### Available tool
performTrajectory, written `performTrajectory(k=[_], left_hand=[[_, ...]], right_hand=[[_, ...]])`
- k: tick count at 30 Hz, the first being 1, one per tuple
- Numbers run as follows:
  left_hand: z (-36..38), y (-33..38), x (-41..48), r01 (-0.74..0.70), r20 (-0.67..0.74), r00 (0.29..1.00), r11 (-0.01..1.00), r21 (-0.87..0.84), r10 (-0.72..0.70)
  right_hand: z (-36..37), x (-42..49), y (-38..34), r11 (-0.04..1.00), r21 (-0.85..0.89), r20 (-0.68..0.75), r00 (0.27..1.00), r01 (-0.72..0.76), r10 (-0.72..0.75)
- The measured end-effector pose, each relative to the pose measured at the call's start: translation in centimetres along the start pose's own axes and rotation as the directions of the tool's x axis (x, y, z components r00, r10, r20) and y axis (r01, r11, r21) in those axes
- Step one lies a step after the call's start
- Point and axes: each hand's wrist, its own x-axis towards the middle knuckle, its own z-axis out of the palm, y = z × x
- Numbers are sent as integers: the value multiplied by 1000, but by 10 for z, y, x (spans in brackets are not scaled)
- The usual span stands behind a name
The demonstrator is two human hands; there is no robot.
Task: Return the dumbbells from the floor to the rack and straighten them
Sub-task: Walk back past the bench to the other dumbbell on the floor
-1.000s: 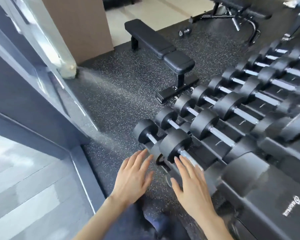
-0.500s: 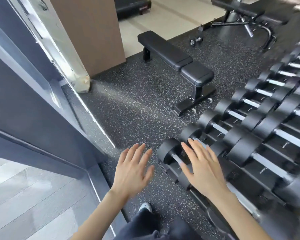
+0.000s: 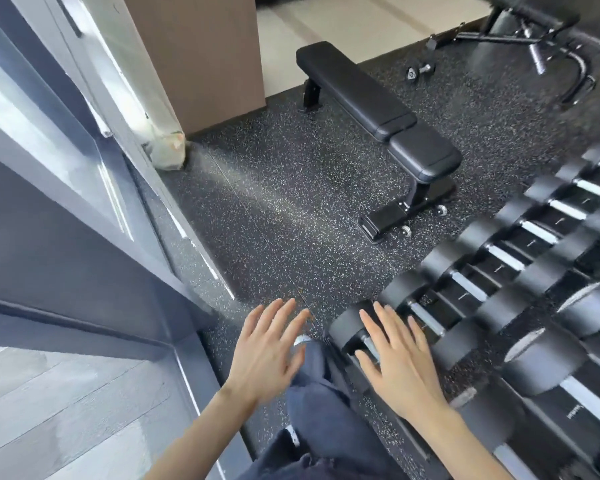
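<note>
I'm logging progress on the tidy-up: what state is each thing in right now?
left hand: open, fingers spread, holding nothing.
right hand: open, over the nearest racked dumbbell; contact unclear.
nearest racked dumbbell: lying in its row.
flat bench: standing upright.
small dumbbell: lying on the floor beyond the flat bench.

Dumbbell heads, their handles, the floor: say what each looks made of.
Dumbbell heads: matte black and dull with no glare, probably rubber-coated, though motion blur leaves it open. Handles: bright silver with sharp highlights, likely chromed steel. Floor: black and grainy with pale flecks, probably rubber gym matting.
</note>
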Motion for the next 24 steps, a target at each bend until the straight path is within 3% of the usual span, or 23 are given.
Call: performTrajectory(k=[7, 15, 19, 24], left_hand=[[-34, -41, 106, 24, -19, 1000, 1000, 8, -24], [-68, -117, 196, 45, -117, 992, 998, 36, -41], [-67, -148, 237, 85, -108, 991, 996, 14, -83], [-59, -186, 291, 39, -71, 997, 999, 2, -39]], right_hand=[[-24, 123, 6, 993, 86, 34, 996, 85, -89], [-79, 238, -7, 983, 49, -112, 979, 176, -169], [-77, 276, -12, 986, 20, -21, 986, 167, -167], [-78, 335, -23, 993, 40, 14, 993, 115, -115]])
